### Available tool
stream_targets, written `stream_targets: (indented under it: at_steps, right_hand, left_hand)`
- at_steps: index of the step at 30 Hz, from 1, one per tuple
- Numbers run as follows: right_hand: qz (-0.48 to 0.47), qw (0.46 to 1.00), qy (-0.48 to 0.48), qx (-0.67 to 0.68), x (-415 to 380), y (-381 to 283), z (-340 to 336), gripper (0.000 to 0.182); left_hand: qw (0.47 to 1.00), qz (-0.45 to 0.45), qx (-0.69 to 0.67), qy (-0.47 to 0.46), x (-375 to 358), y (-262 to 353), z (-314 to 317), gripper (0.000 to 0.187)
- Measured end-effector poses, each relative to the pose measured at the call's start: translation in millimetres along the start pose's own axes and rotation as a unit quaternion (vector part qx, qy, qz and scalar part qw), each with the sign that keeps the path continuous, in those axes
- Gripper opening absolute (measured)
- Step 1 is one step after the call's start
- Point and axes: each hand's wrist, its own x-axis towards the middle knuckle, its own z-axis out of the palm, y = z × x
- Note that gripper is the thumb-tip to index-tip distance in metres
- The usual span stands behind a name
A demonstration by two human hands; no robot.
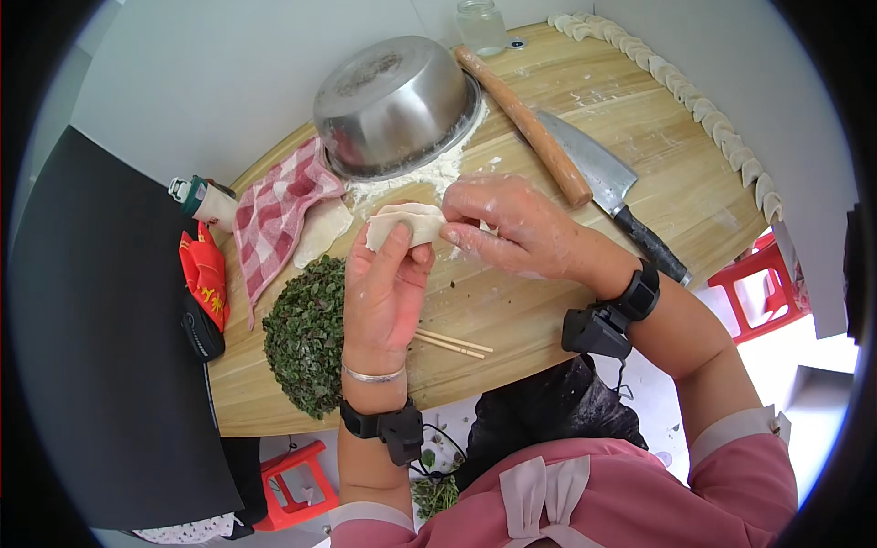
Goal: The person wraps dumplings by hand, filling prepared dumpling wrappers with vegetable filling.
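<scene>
A pale folded dumpling (408,225) is held up over the table between both hands. My left hand (393,283) grips its body from below, thumb laid across the front. At the dumpling's right end, my right hand (512,224) pinches the edge between thumb and fingers; flour whitens its skin. Beneath and left of my left hand sits a mound of chopped green filling (306,338), partly covered by the hand. A pair of chopsticks (452,342) pokes out to the right from behind my left wrist.
An upturned steel basin (388,100) stands on scattered flour (429,173). A rolling pin (530,128) lies across a cleaver (585,160). Finished dumplings (708,114) line the table's right edge. On the left are a checked cloth (279,201) over dough (322,228), and a bottle (206,201).
</scene>
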Motion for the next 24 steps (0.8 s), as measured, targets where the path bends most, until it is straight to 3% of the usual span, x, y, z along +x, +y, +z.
stream_targets:
  at_steps: [6,9,11,14,20,24]
  right_hand:
    - [-0.075,0.997,0.031,0.002,1.5,3.8,1.9,0.018]
    - [-0.054,0.998,0.013,0.000,0.4,1.8,-3.2,0.024]
    - [0.027,0.997,-0.068,-0.009,-0.3,-3.9,-12.5,0.032]
    - [0.040,0.998,-0.049,-0.017,-0.8,-1.1,-9.2,0.036]
    - [-0.031,0.991,-0.021,-0.126,-1.3,0.8,-3.7,0.026]
    - [-0.028,0.991,-0.013,-0.133,-2.5,3.8,0.5,0.019]
  left_hand:
    - [1.000,-0.003,-0.006,0.000,-0.8,-0.7,1.1,0.021]
    - [1.000,-0.007,0.004,0.006,-0.9,0.4,2.5,0.021]
    - [1.000,-0.011,0.022,0.018,-0.5,0.0,4.0,0.022]
    - [0.998,-0.012,0.059,0.033,-2.0,-0.3,8.9,0.024]
    - [0.994,-0.001,0.106,0.020,-1.5,-2.2,4.8,0.025]
    - [0.990,0.005,0.141,0.022,-1.3,-2.6,5.1,0.024]
